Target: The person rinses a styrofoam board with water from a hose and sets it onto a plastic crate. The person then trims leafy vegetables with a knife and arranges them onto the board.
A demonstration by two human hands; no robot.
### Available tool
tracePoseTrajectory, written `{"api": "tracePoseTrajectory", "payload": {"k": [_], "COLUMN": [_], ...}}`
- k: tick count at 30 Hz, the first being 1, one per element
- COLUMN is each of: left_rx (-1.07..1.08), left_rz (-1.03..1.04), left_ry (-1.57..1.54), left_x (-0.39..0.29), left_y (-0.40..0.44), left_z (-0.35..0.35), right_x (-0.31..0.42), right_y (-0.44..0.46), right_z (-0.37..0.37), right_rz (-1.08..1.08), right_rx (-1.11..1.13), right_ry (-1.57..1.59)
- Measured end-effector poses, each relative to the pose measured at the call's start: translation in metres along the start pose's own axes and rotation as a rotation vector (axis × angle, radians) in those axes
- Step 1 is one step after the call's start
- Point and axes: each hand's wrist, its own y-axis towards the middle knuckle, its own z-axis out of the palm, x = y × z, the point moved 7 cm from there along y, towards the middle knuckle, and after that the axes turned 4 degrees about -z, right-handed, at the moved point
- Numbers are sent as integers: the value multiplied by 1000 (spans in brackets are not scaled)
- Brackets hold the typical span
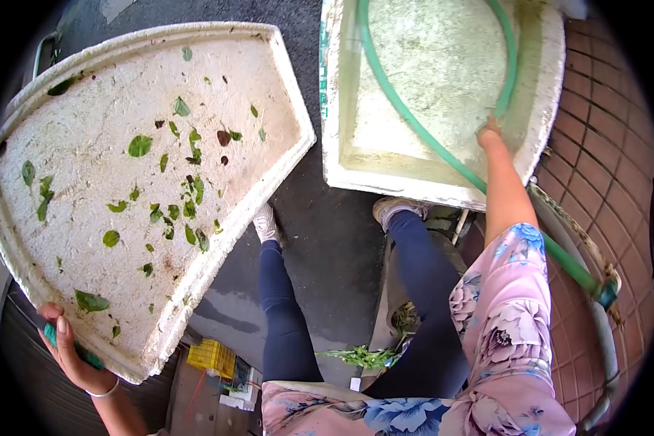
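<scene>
My left hand [71,357] grips the near left rim of a white foam lid [87,254], which is tilted and strewn with green and brown leaves [139,146]. A dark green piece of material [89,355], perhaps a scouring pad, shows on both sides of that hand, against the rim. My right hand [490,131] reaches into a white foam box [443,190] holding cloudy water [421,94]. It is beside a green hose [407,116] that loops through the box. Water and blur hide its fingers, so its grip is unclear.
My feet stand on dark pavement [320,276] between lid and box. Brick paving [610,145] lies to the right, with a curved metal rail [607,356]. Near my legs are a yellow basket [212,357] and some cut greens [363,356].
</scene>
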Motion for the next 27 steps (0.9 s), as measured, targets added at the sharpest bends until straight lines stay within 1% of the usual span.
{"api": "tracePoseTrajectory", "payload": {"k": [1,3,4,7,8,9,11,12,14,15,17,18,20,22,23,24,25,26,27], "left_rx": [-29,-28,-7,-8,-18,0,-54,-18,-8,10,27,50,83,121,139,151,169,172,175], "left_rz": [0,13,33,33,36,8,0,-9,14,29,14,3,-22,2,15,27,35,48,61], "left_ry": [-1,49,69,72,95,50,103,66,38,25,3,-56,-157,-137,-141,-166,-193,-202,-210], "left_x": [-1,-2,-2,-5,-9,-10,-14,-14,-16,-19,-23,-24,-26,-30,-32,-33,-33,-33,-33], "left_y": [-2,-1,-1,0,-1,-2,-2,-1,-1,-1,-2,-2,-3,-4,-4,-4,-4,-3,-2], "left_z": [1,-4,-5,-7,-5,-5,-7,-9,-11,-11,-13,-15,-16,-19,-21,-23,-24,-26,-28], "right_x": [-4,-18,-17,2,11,20,46,58,84,92,130,141,174,208,221,235,249,265,282], "right_y": [22,27,27,-8,-18,-24,-41,-49,-83,-98,-159,-182,-233,-292,-323,-355,-389,-420,-446], "right_z": [10,22,17,-10,-19,-23,-37,-48,-62,-68,-112,-124,-152,-182,-196,-211,-229,-240,-244], "right_rz": [-56,-21,-28,-76,-112,-156,-279,-287,-475,-480,-855,-857,-1050,-1088,-1131,-1124,-1145,-1135,-1187], "right_rx": [18,113,78,-66,-88,-94,-109,-124,-172,-173,-666,-668,-402,-162,-192,-232,-211,-114,-127], "right_ry": [-105,192,159,-84,-126,-167,-302,-288,-272,-265,-131,-122,318,302,513,522,551,523,482]}}
